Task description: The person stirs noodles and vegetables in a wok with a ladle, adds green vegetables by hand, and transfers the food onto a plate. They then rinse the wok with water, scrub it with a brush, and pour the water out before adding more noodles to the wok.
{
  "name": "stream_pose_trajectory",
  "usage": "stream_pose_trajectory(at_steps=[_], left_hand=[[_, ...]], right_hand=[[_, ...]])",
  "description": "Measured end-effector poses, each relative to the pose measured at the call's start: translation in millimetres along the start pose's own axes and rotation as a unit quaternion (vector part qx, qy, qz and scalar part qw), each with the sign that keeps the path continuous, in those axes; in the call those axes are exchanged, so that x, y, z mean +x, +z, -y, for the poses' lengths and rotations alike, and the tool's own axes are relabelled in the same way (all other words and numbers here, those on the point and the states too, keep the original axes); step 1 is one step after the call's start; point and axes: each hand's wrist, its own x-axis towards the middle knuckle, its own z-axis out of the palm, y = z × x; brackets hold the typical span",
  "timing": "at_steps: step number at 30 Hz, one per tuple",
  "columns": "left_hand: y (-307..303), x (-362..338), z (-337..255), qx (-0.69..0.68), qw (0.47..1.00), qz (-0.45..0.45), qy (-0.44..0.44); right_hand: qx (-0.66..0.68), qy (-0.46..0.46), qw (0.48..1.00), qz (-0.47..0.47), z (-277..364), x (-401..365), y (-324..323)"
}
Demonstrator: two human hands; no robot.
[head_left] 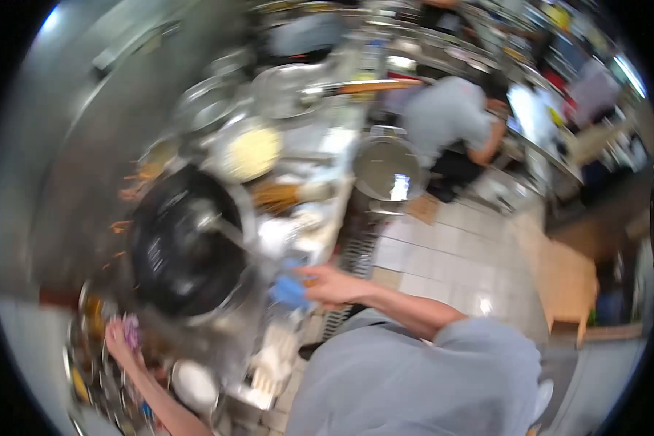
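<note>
Stovetop [258, 330] holds one black wok [182, 243]; right hand [332, 285] fingers pinch one blue cloth [289, 291], left hand [116, 341] grip blurred, cannot tell.

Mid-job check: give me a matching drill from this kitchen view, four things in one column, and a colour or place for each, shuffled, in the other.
Things:
1. wok
2. cloth
3. bowl of food
4. co-worker

Colour or place:
A. pale yellow
B. blue, in the right hand
C. black, just left of the cloth
D. grey top, bent over the far counter

Pairs: 1-C, 2-B, 3-A, 4-D.
</note>
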Motion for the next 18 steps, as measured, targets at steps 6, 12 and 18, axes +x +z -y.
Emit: stream_pose_trajectory(at_steps=[6, 12, 18], left_hand=[[135.5, 34.4, 71.8, 0.152, 0.978, 0.137, -0.033], [194.1, -23.7, 6.3, 0.206, 0.977, 0.055, -0.016], [216.2, -105.0, -30.8, 0.393, 0.917, -0.039, 0.059]], right_hand=[[-0.121, -0.02, 0.988, 0.092, 54.4, -33.9, -89.5], [-0.3, -0.156, 0.933, 0.123, 60.2, -45.4, -136.5], [-0.298, 0.063, 0.925, 0.229, 139.0, 3.6, -134.0]])
